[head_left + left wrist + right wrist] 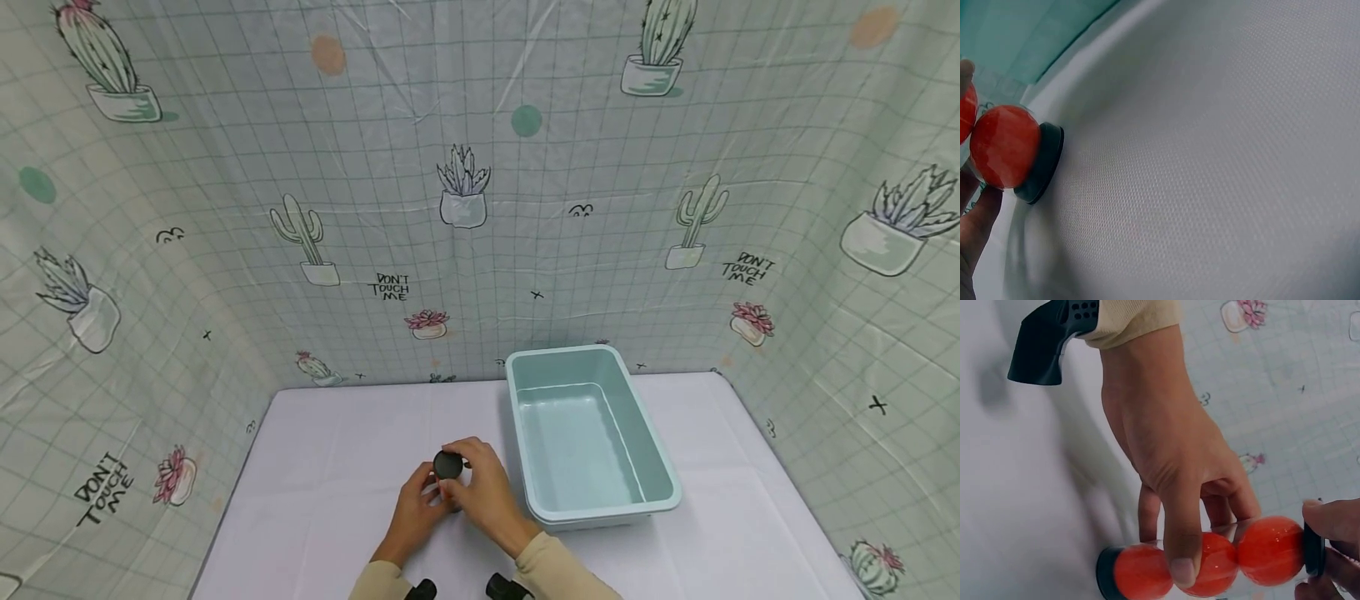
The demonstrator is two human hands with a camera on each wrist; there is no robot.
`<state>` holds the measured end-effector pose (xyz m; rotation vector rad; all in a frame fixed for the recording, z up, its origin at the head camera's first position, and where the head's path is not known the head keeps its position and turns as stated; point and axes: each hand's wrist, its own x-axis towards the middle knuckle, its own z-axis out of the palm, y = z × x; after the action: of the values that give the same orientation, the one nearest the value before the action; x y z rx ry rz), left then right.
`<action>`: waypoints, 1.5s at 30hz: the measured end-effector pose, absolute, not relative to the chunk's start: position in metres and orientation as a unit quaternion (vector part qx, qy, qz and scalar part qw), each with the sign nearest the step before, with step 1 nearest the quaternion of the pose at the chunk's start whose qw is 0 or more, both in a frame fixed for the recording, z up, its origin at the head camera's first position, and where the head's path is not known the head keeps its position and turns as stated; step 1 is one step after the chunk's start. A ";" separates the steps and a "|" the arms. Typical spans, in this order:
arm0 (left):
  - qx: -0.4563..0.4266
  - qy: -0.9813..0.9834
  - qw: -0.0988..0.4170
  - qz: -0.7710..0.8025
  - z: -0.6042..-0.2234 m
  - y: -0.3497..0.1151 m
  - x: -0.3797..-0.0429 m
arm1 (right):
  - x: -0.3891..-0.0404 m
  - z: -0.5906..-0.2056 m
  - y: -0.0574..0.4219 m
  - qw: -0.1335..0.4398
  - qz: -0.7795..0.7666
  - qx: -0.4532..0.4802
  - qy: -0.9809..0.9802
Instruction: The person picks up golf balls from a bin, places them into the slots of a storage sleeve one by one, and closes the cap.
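Observation:
A clear tube holding three red balls stands upright on the table, with a black base at the bottom and a black lid on top. My left hand grips the tube around its middle, thumb over the centre ball. At the top, my right hand pinches the lid's edge between thumb and fingers. In the left wrist view only some fingers show beside the lower ball. From the head view the tube's body is mostly hidden under the lid and hands.
A light blue plastic bin stands to the right of my hands on the white-covered table. A cactus-print cloth hangs behind the table and along both sides.

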<state>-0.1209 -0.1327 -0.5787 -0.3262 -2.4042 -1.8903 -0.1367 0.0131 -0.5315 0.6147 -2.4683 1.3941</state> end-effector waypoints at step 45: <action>-0.101 -0.798 0.020 -0.594 -0.606 -0.138 -0.132 | -0.138 -0.505 0.001 0.115 0.198 0.273 -0.934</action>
<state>-0.1325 -0.1380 -0.6058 -0.3136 -2.4752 -1.8441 -0.1385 0.0009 -0.5046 0.7996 -2.7382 0.5800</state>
